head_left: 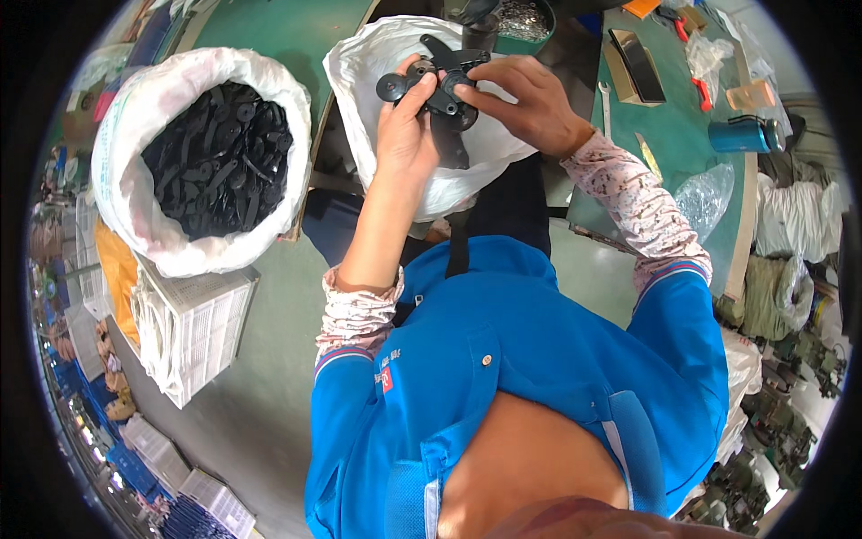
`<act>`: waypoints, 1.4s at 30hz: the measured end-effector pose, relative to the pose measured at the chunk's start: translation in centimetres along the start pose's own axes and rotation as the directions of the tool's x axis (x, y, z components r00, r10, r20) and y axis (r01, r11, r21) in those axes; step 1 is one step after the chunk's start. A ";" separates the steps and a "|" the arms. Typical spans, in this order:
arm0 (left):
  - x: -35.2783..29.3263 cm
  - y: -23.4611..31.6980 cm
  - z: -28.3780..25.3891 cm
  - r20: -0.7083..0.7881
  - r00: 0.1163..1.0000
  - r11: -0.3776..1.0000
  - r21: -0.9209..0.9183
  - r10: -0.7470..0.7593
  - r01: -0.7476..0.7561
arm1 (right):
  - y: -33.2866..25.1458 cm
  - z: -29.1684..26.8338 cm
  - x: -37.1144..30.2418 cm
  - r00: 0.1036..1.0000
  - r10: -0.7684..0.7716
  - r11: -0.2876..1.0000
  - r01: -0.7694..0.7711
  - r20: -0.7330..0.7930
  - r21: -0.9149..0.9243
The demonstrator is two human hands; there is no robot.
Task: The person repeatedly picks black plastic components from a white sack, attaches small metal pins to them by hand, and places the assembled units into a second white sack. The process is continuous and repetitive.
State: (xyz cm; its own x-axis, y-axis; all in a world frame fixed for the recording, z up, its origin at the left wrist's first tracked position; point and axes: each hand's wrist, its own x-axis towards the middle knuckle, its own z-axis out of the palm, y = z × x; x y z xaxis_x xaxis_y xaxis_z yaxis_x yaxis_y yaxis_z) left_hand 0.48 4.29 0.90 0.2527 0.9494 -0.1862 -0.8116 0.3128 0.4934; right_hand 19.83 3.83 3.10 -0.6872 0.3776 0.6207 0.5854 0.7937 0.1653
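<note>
My left hand (409,130) is closed around several black plastic parts (440,79) with flat arms and round, disc-like ends. My right hand (530,103) comes in from the other side, its thumb and fingers pinching one of the round pieces in the same cluster. The cluster is held above a white woven sack (359,67) with its mouth spread wide. Below the hands, a dark flat piece (452,148) shows against the sack's white side. The fingers partly cover the parts, so I cannot tell how they join.
At left, a rolled-down white sack (112,171) holds many black parts (220,157), beside a white plastic crate (211,337). A green container of small metal pieces (523,20) stands beyond. The right green bench (620,166) bears a wrench (605,108), a blue bottle (741,135) and a black-and-tan box (636,67).
</note>
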 end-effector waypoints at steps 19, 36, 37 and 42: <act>0.1 1.3 -1.9 -0.048 0.999 0.996 0.085 0.007 -0.003 | -0.7 -4.7 1.3 0.919 0.391 0.638 -0.304 0.041 0.707; -1.2 1.5 0.0 0.033 0.999 0.995 0.096 -0.008 0.004 | 0.6 -6.1 4.3 0.709 0.694 0.489 -0.591 0.124 0.642; -1.4 1.7 0.4 0.082 0.997 0.986 0.167 0.013 -0.027 | 2.4 -6.1 4.1 0.644 0.734 0.341 -0.625 0.217 0.702; -2.0 2.3 1.0 0.188 0.980 0.938 0.325 0.061 -0.121 | 6.9 -6.5 10.0 0.430 0.801 -0.080 -0.612 0.416 0.787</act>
State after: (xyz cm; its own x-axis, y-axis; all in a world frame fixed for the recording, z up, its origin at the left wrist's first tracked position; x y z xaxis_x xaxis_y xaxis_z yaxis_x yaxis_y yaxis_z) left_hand -1.37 3.12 3.21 0.2973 0.9548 0.0075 -0.6207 0.1873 0.7613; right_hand 19.78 10.00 15.40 -0.0061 0.9967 0.0804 0.0346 0.0806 -0.9961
